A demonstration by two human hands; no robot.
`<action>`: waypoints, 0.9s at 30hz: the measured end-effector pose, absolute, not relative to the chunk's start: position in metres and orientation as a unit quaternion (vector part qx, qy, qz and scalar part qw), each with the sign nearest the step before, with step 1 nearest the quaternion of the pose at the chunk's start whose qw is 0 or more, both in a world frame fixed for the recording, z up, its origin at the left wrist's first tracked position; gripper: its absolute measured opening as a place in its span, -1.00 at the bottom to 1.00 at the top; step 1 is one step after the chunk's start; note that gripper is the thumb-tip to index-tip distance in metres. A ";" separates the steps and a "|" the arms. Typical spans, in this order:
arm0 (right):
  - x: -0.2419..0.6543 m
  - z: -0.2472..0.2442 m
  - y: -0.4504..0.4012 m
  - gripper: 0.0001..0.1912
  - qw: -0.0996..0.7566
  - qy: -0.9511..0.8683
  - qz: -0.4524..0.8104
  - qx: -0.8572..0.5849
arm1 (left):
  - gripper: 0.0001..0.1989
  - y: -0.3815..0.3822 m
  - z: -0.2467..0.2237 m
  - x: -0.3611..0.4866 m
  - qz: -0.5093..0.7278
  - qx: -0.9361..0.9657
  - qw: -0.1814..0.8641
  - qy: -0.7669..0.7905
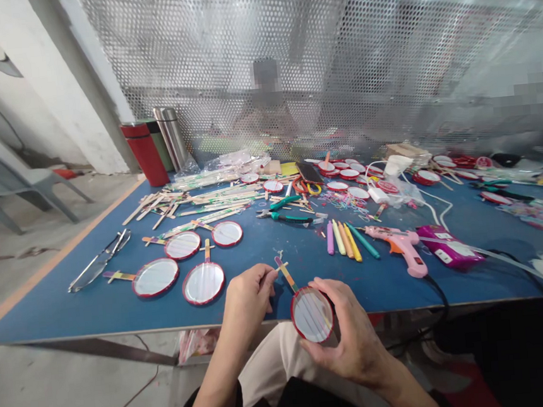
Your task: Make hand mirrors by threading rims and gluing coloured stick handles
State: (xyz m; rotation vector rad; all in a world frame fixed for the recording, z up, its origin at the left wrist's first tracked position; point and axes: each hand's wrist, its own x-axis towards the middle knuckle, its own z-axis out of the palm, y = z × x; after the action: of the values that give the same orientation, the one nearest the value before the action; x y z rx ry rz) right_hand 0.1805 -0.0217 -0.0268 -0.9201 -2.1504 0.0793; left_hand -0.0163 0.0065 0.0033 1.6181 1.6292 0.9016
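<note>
Hand, right [342, 333]: partly open | thumb and fingers grip round paddle [312, 314]

Workshop, apparently: glue gun [400, 247], pliers [288, 216].

the left hand [252, 291] is above the table's [72, 313] near edge, thumb and fingertips pinched together. at that edge the right hand [354, 335] curves like a c, thumb lower, fingers higher. both forearms [217, 373] slant inward.

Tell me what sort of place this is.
Probably a small craft workshop: a pink glue gun, pliers and loose wooden sticks share a blue worktable above a bare floor.
</note>
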 end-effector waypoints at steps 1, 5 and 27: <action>0.180 -0.027 -0.022 -0.18 0.390 -0.846 0.031 -0.362 | -0.72 0.006 0.003 -0.016 0.345 0.619 0.331 0.623; 0.180 -0.026 -0.022 -0.18 0.388 -0.846 0.034 -0.364 | -0.71 0.006 0.004 -0.016 0.344 0.618 0.333 0.624; 0.180 -0.026 -0.023 -0.17 0.390 -0.845 0.032 -0.364 | -0.71 0.006 0.003 -0.017 0.349 0.618 0.334 0.620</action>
State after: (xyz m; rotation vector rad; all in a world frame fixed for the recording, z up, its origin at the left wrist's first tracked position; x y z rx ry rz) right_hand 0.1797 -0.0234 -0.0263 -0.9247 -2.1486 0.0806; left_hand -0.0166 0.0065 0.0032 1.6139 1.6185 0.9100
